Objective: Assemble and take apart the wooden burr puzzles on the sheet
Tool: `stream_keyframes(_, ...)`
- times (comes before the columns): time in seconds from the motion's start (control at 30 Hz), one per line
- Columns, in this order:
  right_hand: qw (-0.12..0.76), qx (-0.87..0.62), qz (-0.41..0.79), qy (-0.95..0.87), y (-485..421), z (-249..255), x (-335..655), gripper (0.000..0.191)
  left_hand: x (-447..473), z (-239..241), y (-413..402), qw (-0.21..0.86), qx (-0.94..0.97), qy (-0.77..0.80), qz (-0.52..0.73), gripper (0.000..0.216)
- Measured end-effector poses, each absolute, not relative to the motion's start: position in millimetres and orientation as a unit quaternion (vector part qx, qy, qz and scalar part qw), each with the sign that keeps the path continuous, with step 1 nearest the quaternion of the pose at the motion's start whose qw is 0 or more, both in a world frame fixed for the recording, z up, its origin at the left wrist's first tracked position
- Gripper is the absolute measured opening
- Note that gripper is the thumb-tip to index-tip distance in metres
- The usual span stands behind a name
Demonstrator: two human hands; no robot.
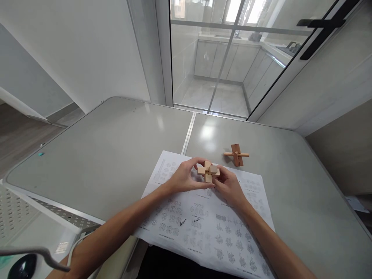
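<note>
A pale wooden burr puzzle (209, 171), made of interlocked notched bars, is held above a printed sheet (203, 221). My left hand (185, 177) curls round its left side with thumb and fingers pinching it. My right hand (228, 185) grips its right and lower side from below. A second, darker wooden cross-shaped puzzle (236, 154) stands on the grey table (110, 155) just beyond the sheet, to the right of my hands.
The sheet, covered with small diagrams, hangs over the near table edge. A seam (188, 131) splits the tabletop. A small teal dot (40, 154) lies far left. A glass sliding door (221, 58) is behind the table; a perforated metal shelf (43, 211) sits lower left.
</note>
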State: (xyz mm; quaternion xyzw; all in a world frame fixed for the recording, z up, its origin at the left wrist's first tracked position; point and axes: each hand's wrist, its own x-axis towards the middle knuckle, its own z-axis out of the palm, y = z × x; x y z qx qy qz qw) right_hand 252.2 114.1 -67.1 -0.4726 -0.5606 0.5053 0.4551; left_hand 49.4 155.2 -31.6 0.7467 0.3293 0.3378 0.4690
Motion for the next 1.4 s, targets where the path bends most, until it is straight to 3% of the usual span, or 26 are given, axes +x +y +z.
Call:
stream_keyframes(0.2, 0.467, -0.437, 0.536, -0.551, 113.8, -67.1, 251.8, 0.039, 50.3, -36.9, 158.9, 0.476, 0.731, 0.364, 0.327, 0.055)
stream_keyframes(0.4, 0.451, -0.399, 0.553, -0.576, 117.0, -69.5, 257.6, 0.041, 51.9, -42.3, 160.0, 0.438, 0.744, 0.392, 0.318, 0.057)
stream_keyframes(0.6, 0.457, -0.423, 0.547, -0.559, 117.7, -67.1, 256.4, 0.041, 51.2, -49.3, 160.5, 0.456, 0.74, 0.378, 0.318, 0.079)
stream_keyframes(0.8, 0.451, -0.427, 0.562, -0.546, 118.0, -65.2, 254.1, 0.046, 51.2, -47.2, 157.6, 0.473, 0.744, 0.375, 0.287, 0.079)
stream_keyframes(1.07, 0.414, -0.48, 0.531, -0.563, 119.1, -60.1, 257.9, 0.041, 51.0, -40.0, 156.0, 0.523, 0.722, 0.356, 0.28, 0.051)
stream_keyframes(1.4, 0.44, -0.476, 0.539, -0.538, 119.3, -58.6, 256.0, 0.041, 51.1, -35.3, 155.5, 0.536, 0.722, 0.333, 0.283, 0.04)
